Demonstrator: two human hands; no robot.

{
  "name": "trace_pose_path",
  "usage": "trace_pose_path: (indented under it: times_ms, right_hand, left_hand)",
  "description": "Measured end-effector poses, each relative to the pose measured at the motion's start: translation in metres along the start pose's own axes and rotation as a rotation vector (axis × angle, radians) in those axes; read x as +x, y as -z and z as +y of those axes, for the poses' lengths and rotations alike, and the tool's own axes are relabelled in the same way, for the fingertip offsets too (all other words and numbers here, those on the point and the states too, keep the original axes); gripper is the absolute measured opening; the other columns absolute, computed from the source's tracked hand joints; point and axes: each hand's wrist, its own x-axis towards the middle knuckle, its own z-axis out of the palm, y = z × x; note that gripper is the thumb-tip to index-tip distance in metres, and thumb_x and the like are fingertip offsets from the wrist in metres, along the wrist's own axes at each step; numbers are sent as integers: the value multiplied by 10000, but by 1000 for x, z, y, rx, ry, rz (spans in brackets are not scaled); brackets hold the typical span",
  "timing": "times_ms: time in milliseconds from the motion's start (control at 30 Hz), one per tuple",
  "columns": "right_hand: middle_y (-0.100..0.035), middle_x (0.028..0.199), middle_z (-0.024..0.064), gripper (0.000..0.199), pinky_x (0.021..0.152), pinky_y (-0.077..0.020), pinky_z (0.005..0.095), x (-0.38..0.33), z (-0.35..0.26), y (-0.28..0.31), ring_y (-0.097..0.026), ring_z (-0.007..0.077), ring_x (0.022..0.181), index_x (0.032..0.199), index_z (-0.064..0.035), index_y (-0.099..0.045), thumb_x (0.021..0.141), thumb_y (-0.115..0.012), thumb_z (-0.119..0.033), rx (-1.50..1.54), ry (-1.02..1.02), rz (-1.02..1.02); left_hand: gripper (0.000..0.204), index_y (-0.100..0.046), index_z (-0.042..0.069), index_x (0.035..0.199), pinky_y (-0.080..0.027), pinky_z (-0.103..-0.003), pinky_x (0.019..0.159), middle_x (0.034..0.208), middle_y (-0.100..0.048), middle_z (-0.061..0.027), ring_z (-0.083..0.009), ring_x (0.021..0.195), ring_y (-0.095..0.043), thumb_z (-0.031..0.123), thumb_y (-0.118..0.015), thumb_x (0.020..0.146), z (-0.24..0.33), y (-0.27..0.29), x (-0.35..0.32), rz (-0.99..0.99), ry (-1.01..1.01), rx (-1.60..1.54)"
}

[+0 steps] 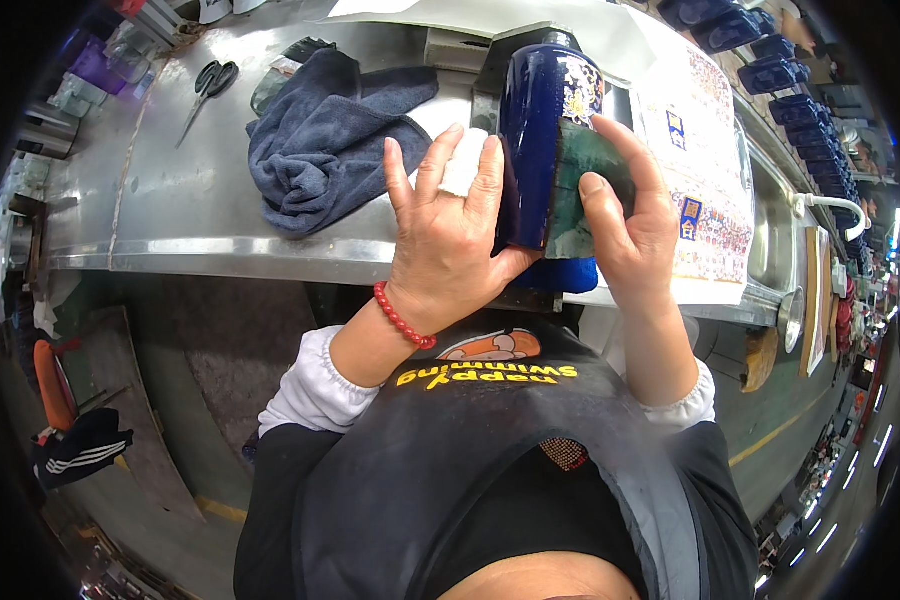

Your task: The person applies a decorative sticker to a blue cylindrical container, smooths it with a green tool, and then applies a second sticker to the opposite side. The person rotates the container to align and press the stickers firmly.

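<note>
A dark blue glazed vase (535, 140) with a floral decal lies on its side over the edge of a steel table (170, 200). My left hand (450, 235) steadies the vase from the left, palm against its body, with a small white cloth tucked between the fingers. A red bead bracelet circles that wrist. My right hand (625, 215) presses a dark green flat pad (580, 190) against the vase's right side, thumb on top.
A crumpled dark blue towel (320, 140) lies left of the vase. Scissors (208, 88) rest further left on the table. A printed decal sheet (705, 170) lies to the right, beside a sink with a white tap (830, 205). Several blue vases (770, 50) line the far right.
</note>
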Motion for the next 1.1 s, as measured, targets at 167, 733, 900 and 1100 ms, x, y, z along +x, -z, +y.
trace_pose_path:
  times_ms: [167,733,900,1100]
  right_hand:
    - [-708,1042,140,440,812,-543,297,-3,-6,2,-682,157,881,1363,5,-585,928,-637,-39,-68,-4,-60]
    - [-575,776,27,352,703,-444,370,56,-27,42,-565,229,729,1003,-85,-771,669,-806,20,-177,444,-384]
    - [-567,846,32,360,778,-442,391,53,-18,37,-588,198,785,1028,-131,-739,682,-788,-46,-393,876,-253]
    - [-609,818,78,283,606,-441,300,24,18,59,-580,183,715,1035,9,-738,765,-753,92,-292,347,-200]
  left_hand:
    - [948,-480,-94,1451,-87,-735,1167,1066,-704,-173,-401,1430,-398,344,-840,691,3,2,-1,-19,6,-9]
    - [1100,-398,-103,1481,-134,-749,1147,1343,-547,-288,-436,1413,-364,559,-832,717,4,-1,-5,-50,45,-12]
    - [1042,-465,-98,1440,-136,-738,1153,1333,-577,-249,-430,1411,-370,582,-816,733,0,-5,-4,-36,49,30]
    - [1001,-505,-48,1440,-112,-722,1166,1434,-524,-215,-421,1432,-329,602,-805,741,-4,-1,-6,-79,62,-13]
